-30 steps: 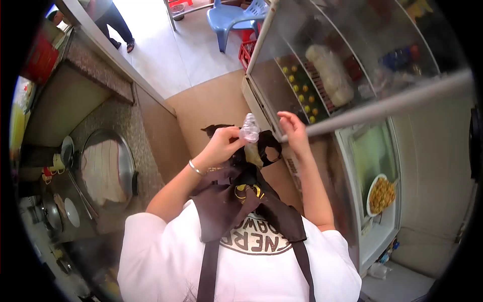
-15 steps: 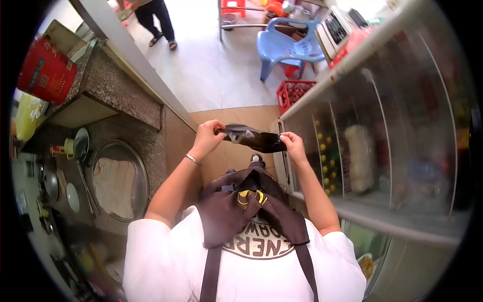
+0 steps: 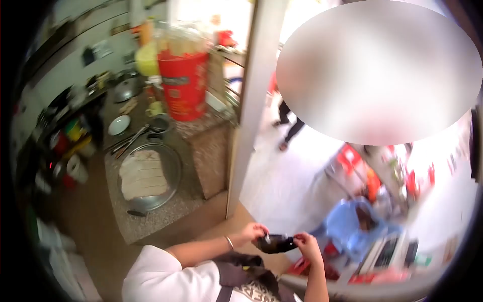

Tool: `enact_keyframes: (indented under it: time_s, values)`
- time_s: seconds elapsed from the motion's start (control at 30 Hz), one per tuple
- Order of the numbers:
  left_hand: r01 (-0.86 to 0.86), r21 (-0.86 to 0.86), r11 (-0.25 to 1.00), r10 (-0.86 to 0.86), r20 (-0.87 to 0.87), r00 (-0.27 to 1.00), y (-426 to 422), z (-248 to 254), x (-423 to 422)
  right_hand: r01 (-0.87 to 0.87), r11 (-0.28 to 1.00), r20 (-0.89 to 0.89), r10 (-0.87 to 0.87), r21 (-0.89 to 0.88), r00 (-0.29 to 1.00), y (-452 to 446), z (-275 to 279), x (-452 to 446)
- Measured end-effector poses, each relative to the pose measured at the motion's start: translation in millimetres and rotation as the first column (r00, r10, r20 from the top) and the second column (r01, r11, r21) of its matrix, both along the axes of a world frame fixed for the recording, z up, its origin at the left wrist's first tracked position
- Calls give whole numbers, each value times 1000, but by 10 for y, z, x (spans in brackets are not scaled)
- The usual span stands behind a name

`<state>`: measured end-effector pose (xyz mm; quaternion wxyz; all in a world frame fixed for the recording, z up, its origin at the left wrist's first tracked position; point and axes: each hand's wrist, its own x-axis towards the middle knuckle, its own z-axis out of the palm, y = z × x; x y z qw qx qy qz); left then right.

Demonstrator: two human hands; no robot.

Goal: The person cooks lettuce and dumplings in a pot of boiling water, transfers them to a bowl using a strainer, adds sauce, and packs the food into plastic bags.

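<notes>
My left hand, with a bracelet at the wrist, pinches one end of a thin, shiny black thing that looks like a plastic bag. The other end is pinched in my right hand. The black thing is stretched between both hands in front of my apron. Left of my hands, a pale flat slab with lines across it lies on a round metal tray on the stone counter, out of reach of my fingers.
A red bucket stands on the raised ledge. A ladle and a white bowl lie behind the tray. A pale post rises beyond the counter. At right are a blue plastic chair and a person's legs.
My view has swung left, bringing the counter, tray and red bucket nearer the middle. Both hands still hold the black thing, which now appears lower and further right and looks narrower.
</notes>
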<state>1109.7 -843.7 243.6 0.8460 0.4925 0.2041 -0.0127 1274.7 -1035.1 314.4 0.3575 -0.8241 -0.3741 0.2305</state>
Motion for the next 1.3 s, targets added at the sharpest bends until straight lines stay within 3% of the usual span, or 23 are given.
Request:
enact_keyframes:
  time_s: [0.03, 0.07, 0.13, 0.2, 0.27, 0.33, 0.4, 0.47, 0.6, 0.73, 0.8, 0.83, 0.97, 1.0, 1.07, 1.13, 1.17, 1.3]
  values:
    - [-15, 25, 1000, 15, -25, 1000, -31, 137, 70, -65, 994, 61, 70, -86, 996, 160, 204, 101]
    - [-15, 44, 999, 18, -60, 998, -45, 243, 121, -201, 971, 364, 236, -134, 901, 320, 391, 203]
    - [-76, 59, 995, 76, -5, 997, -7, 292, 264, -308, 950, 434, 257, 52, 864, 793, 922, 271]
    - [-146, 138, 980, 138, 66, 988, 83, 463, 359, -376, 891, 319, 291, 254, 902, 1259, 1573, 173]
    - [-225, 124, 967, 212, 111, 971, 208, 669, 403, -502, 764, 414, 337, 405, 846, 1643, 2251, -121]
    - [-250, 133, 959, 236, 113, 965, 362, 883, 381, -675, 569, 528, 432, 469, 731, 1989, 2762, -385]
    - [-322, 167, 932, 301, 138, 944, 479, 1056, 335, -735, 517, 580, 462, 439, 671, 2283, 3161, -683]
    - [-356, 125, 926, 337, 145, 930, 593, 1114, 258, -799, 419, 676, 436, 431, 593, 2632, 3455, -884]
    - [-398, 96, 913, 383, 137, 913, 688, 1117, 92, -848, 225, 835, 178, 480, 520, 3400, 3822, -1233]
    - [-352, 35, 935, 345, 119, 931, 751, 1018, -68, -840, 292, 884, -47, 457, 465, 4002, 3944, -1519]
    - [-329, 19, 944, 325, 109, 939, 760, 981, -131, -704, 660, 963, -127, 261, 238, 4100, 3962, -1638]
    - [-318, 21, 948, 314, 111, 943, 770, 978, -162, -699, 664, 962, -133, 266, 239, 4140, 3981, -1645]
    - [-263, -13, 965, 263, 88, 961, 846, 1032, -267, -700, 517, 860, -171, 493, 480, 4207, 4094, -1563]
    - [-257, -34, 966, 259, 79, 963, 858, 1048, -282, -695, 401, 798, -210, 597, 564, 4221, 4154, -1524]
    - [-223, -40, 974, 226, 72, 972, 886, 1004, -249, -652, -15, 645, -130, 758, 753, 4133, 4338, -1432]
    - [-206, -80, 975, 211, 58, 976, 885, 1046, -210, -578, 238, 618, -158, 781, 770, 3768, 4581, -1288]
    - [-203, -87, 975, 208, 60, 976, 894, 1078, -187, -562, 201, 596, -318, 803, 738, 3589, 4667, -1175]
    - [-108, -180, 978, 131, 117, 985, 940, 1103, -85, -607, -82, 605, -56, 790, 794, 2655, 4428, -625]
